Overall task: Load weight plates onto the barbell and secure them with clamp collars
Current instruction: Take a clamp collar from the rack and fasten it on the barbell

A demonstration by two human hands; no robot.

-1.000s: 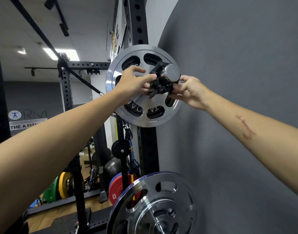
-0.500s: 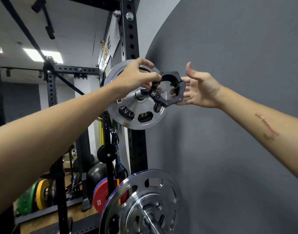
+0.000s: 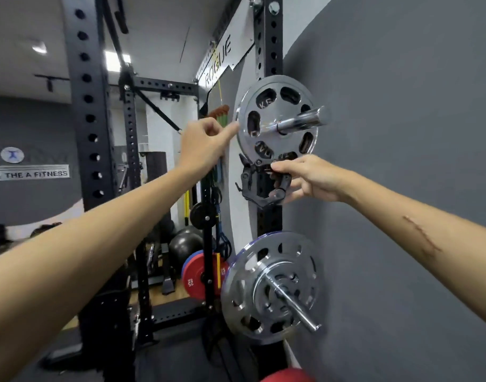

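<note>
A chrome weight plate [image 3: 276, 119] with oval holes sits on the barbell sleeve [image 3: 302, 121], whose bare end sticks out toward me. Below the plate, my right hand [image 3: 310, 177] grips a black clamp collar [image 3: 259, 183], held off the sleeve in front of the rack upright. My left hand [image 3: 206, 144] hovers just left of the plate's rim with fingers loosely curled and holds nothing. A second chrome plate [image 3: 269, 288] hangs lower on a storage peg [image 3: 297, 307].
The grey wall [image 3: 401, 161] runs close along the right. Black rack uprights [image 3: 83, 106] stand left and behind the plates. A red bumper plate [image 3: 197, 279], dark balls and hanging bands lie low in the background. A red object shows at the bottom edge [image 3: 287, 376].
The collar has come off the sleeve end and passed from my left hand to my right, which lowered it below the plate. My left hand let go and drew back left.
</note>
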